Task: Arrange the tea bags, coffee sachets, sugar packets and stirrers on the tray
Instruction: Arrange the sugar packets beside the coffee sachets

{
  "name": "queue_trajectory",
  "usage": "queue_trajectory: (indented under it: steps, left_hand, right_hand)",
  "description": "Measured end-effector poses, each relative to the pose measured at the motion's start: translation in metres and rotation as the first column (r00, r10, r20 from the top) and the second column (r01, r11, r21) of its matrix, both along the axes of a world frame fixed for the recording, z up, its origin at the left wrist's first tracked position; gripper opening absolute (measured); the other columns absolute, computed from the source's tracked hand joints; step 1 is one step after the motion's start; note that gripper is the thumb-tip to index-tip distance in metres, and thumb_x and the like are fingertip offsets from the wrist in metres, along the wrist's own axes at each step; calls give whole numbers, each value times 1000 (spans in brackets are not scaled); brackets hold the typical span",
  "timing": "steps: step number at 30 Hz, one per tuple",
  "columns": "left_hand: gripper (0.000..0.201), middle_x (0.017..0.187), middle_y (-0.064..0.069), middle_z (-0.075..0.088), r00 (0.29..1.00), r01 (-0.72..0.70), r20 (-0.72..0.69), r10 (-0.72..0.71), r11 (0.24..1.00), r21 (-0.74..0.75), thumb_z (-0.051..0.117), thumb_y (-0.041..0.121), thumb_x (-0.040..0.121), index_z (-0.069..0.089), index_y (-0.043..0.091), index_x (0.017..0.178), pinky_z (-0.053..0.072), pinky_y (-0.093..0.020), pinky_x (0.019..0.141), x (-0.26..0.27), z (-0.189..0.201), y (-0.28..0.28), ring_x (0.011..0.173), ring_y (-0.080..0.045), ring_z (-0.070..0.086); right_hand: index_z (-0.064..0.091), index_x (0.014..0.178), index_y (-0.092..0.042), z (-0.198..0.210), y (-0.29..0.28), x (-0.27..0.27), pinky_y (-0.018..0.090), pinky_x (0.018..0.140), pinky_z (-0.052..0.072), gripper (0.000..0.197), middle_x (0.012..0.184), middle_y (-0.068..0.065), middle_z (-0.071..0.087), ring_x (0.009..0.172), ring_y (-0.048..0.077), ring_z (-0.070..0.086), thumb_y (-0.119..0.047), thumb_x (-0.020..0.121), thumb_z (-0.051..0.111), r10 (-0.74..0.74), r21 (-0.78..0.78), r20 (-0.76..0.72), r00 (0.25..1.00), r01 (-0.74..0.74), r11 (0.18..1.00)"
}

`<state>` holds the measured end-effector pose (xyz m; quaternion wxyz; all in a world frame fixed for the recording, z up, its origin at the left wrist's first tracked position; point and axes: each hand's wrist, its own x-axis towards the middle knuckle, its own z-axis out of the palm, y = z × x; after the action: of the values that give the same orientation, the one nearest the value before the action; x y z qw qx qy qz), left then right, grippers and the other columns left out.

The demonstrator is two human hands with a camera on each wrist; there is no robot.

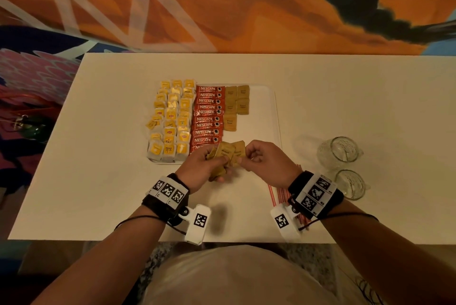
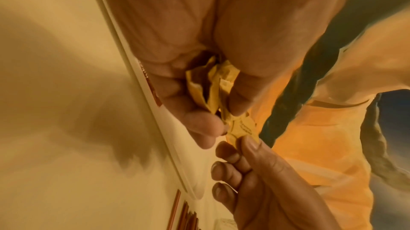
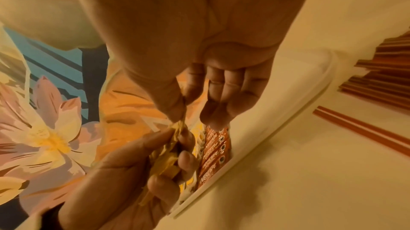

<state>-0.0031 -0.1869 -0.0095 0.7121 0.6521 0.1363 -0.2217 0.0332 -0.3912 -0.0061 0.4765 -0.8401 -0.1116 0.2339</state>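
On the white tray [image 1: 264,117] lie yellow tea bags [image 1: 170,117] in columns at the left, red coffee sachets [image 1: 208,117] in a middle column, and a few brown sugar packets [image 1: 237,102] to their right. Above the tray's near edge my left hand [image 1: 212,161] grips a bunch of brown sugar packets [image 1: 225,154]. My right hand [image 1: 248,156] pinches one packet [image 2: 241,128] of that bunch between thumb and forefinger. The left wrist view shows the crumpled bunch [image 2: 213,84] in my curled fingers. Red-striped stirrers [image 1: 281,193] lie on the table under my right wrist.
Two clear glass mugs [image 1: 339,149] [image 1: 350,183] stand on the white table to the right of the tray. The tray's right part [image 1: 261,132] is bare beside the sugar packets. A patterned orange wall rises behind the table's far edge.
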Motion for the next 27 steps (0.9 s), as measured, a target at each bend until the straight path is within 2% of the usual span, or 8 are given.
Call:
queue_trajectory:
  steps: [5,7,9,11,14,17,21,27]
  left_hand:
    - [17,94,-12,73,1000,-22,-21,22,999,-33,55,4,97,65,11,110,53,-29,53,6,0,1,76,-24,68]
    - [20,94,-10,73,999,-20,-31,19,999,-36,54,5,98,65,11,114,53,-30,54,8,1,1,76,-24,68]
    - [20,94,-9,73,999,-15,-32,13,999,-36,54,6,98,65,11,114,54,-30,55,11,2,0,78,-23,68]
    - [17,91,-7,73,999,-19,-29,18,999,-35,55,6,98,66,12,110,54,-29,56,13,3,0,77,-22,69]
    - [17,90,-6,73,999,-32,-33,31,999,-26,56,7,98,66,10,111,55,-29,56,17,4,1,76,-21,70]
    - [17,94,-9,73,998,-45,-39,45,999,-11,57,9,98,66,7,113,54,-28,55,22,2,3,78,-22,71]
    - [18,98,-11,74,998,-50,-46,49,999,-20,55,8,99,68,9,111,55,-29,57,28,0,6,79,-25,70]
    - [21,103,-16,74,1000,-14,-14,14,1000,-15,54,7,99,68,4,114,55,-27,57,42,1,4,78,-20,71]
  right_hand:
    - [56,79,-22,1,6,4,45,72,57,20,78,8,71,74,31,70,-32,89,71,-31,18,16,999,31,999]
    - [55,78,-22,0,8,6,42,68,55,21,74,5,69,66,22,67,-29,90,71,-32,7,40,999,32,999]
    - [56,80,-18,1,10,8,33,60,50,17,68,-4,62,55,7,55,-21,90,70,-28,4,62,998,28,1000]
    - [58,83,-15,2,13,10,26,59,47,14,69,-10,62,54,3,53,-17,90,69,-42,15,64,997,41,999]
    - [58,88,-12,2,17,13,27,68,54,13,79,-5,75,70,10,69,-19,94,67,-76,99,3,997,75,992]
    - [58,97,-11,0,17,19,20,69,53,12,89,-1,78,81,14,73,-22,99,61,-89,135,-72,993,98,986]
    - [68,95,-14,-7,13,26,30,77,57,9,87,-2,76,81,13,71,-22,97,63,-70,101,-19,997,72,992]
    - [74,88,-20,-15,8,38,14,68,49,8,82,-10,73,76,3,66,-24,92,68,-63,-68,84,995,68,995]
